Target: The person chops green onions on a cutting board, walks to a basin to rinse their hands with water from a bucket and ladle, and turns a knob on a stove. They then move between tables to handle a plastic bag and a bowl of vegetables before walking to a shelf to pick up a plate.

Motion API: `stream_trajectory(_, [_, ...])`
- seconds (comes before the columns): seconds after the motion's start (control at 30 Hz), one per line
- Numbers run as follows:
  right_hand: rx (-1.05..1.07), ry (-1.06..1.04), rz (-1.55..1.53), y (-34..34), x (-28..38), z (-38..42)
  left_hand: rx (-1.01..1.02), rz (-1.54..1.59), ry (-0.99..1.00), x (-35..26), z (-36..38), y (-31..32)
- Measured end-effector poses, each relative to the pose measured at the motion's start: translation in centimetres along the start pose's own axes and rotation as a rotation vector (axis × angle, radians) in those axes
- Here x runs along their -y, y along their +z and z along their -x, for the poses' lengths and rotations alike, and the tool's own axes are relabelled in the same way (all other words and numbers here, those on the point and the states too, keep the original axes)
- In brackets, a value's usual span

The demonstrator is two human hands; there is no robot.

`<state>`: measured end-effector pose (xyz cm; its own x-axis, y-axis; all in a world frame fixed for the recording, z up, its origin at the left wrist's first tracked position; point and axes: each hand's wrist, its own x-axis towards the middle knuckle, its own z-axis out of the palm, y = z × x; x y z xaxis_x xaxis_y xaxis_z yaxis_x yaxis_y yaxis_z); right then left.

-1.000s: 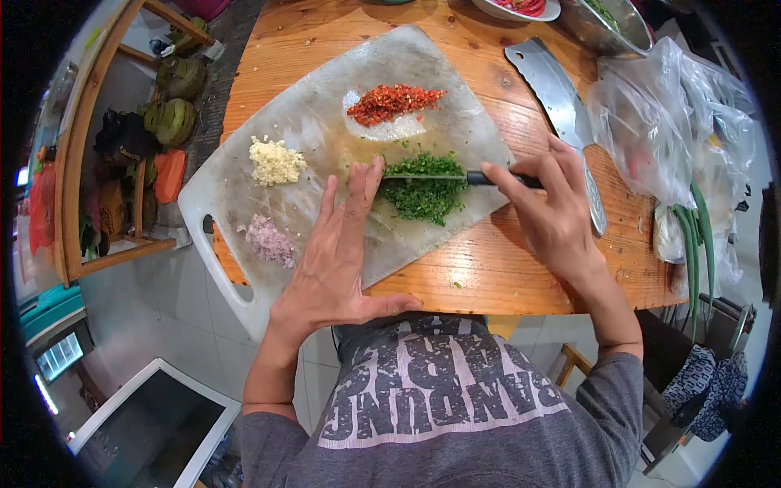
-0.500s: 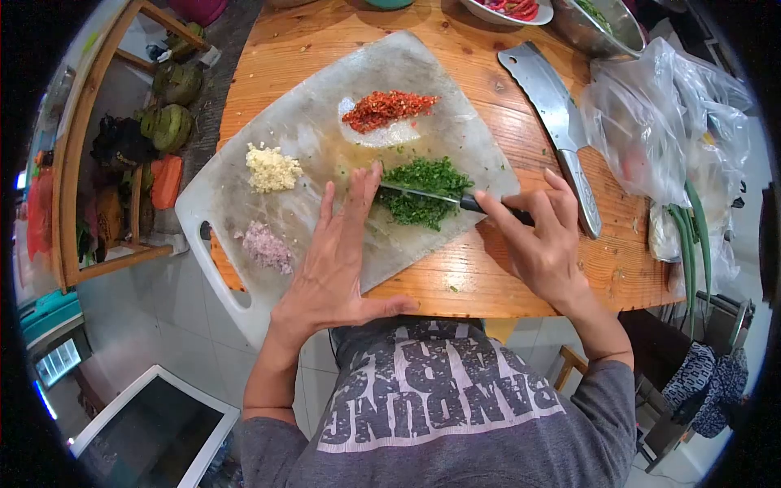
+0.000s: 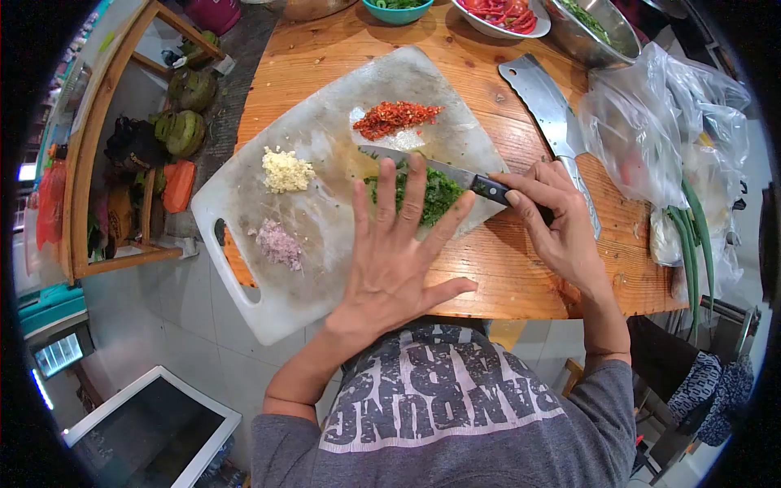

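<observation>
My right hand (image 3: 557, 215) grips the black handle of a kitchen knife (image 3: 490, 189). Its blade lies flat-looking along the far side of a pile of chopped green herbs (image 3: 442, 195). My left hand (image 3: 399, 252) is spread wide, palm down, its fingers overlapping the herbs and reaching toward the blade. Part of the pile is hidden under those fingers. All this is on a worn white cutting board (image 3: 325, 106). Separate heaps of minced red chili (image 3: 396, 119), minced garlic (image 3: 286, 170) and chopped shallot (image 3: 277, 245) lie around the herbs.
A cleaver (image 3: 541, 102) lies right of the board on the wooden table (image 3: 602, 276). Plastic bags (image 3: 634, 122) and green onion stalks (image 3: 698, 236) sit at the right edge. Along the back stand a teal bowl (image 3: 399, 15), a white bowl (image 3: 504, 31) and a metal bowl (image 3: 622, 45).
My left hand has moved right and spread over the herbs. The knife has shifted to the pile's far side, its blade turned to show more of its face.
</observation>
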<state>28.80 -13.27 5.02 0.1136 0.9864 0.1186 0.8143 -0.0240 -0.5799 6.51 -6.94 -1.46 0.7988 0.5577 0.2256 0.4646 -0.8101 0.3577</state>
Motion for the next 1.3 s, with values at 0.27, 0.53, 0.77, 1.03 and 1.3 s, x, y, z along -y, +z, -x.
stream_trajectory(0.27, [-0.011,0.011,-0.065,0.3,-0.2,0.5,0.04,-0.061,-0.018,-1.1,-0.5,1.3])
stream_trajectory(0.53, [0.0,-0.01,-0.06,0.3,0.0,0.7,0.029,-0.105,-0.044,-0.7,-0.2,1.6])
stream_trajectory(0.77, [-0.002,0.027,-0.061,-0.5,0.7,1.6,0.005,-0.043,-0.135,-0.3,0.0,1.1])
stream_trajectory(1.03, [0.016,0.072,-0.04,-2.3,1.0,3.3,0.082,-0.121,-0.213,0.4,0.2,0.9])
stream_trajectory(1.3, [-0.157,0.085,-0.087,-2.7,0.6,4.2,-0.067,0.021,-0.19,0.8,0.2,0.4])
